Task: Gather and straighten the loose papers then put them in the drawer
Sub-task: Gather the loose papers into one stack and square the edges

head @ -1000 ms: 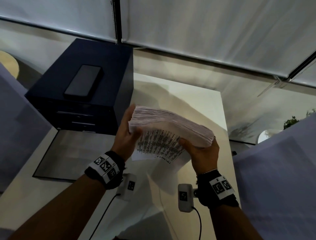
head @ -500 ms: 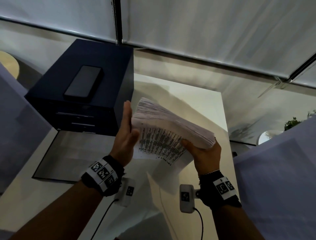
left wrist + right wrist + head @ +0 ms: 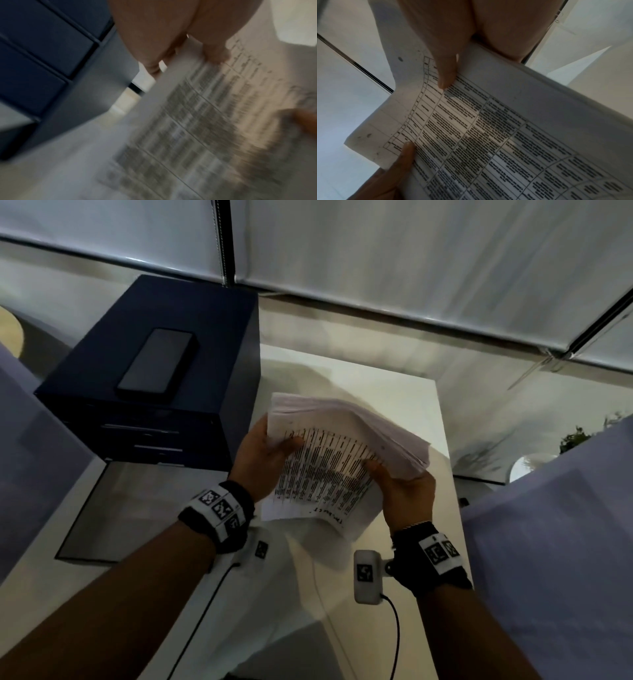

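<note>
A white worktop [image 3: 394, 392] is running away from the camera under pale drawn blinds, and on its left part a dark blue drawer cabinet [image 3: 144, 371] is standing with a black phone [image 3: 157, 364] lying flat on its top. That cabinet is serving as the landmark here.

Just to the right of the cabinet's front corner, the stack of papers [image 3: 346, 440] is being held up off the worktop between both hands, tilted so that its printed table is facing the person. The left hand [image 3: 260, 460] is gripping the stack's cabinet-side edge, its thumb lying across the printed face and its fingers wrapping behind. The right hand [image 3: 404, 491] is holding the edge farther from the cabinet, its thumb pressing on the print while its fingers [image 3: 447, 75] are curling under the sheets. Both grips look firm and neither hand is free.

The gathering seems done; the step in hand appears to be the straightening, since the sheet edges are still fanning unevenly and the front sheet is hanging lower than the rest. The next move probably calls for tapping the stack's edge square on the worktop. Both drawer fronts [image 3: 140, 436] on the cabinet look closed, so one hand will likely have to let go to pull a drawer out while the other is carrying the whole stack.
</note>
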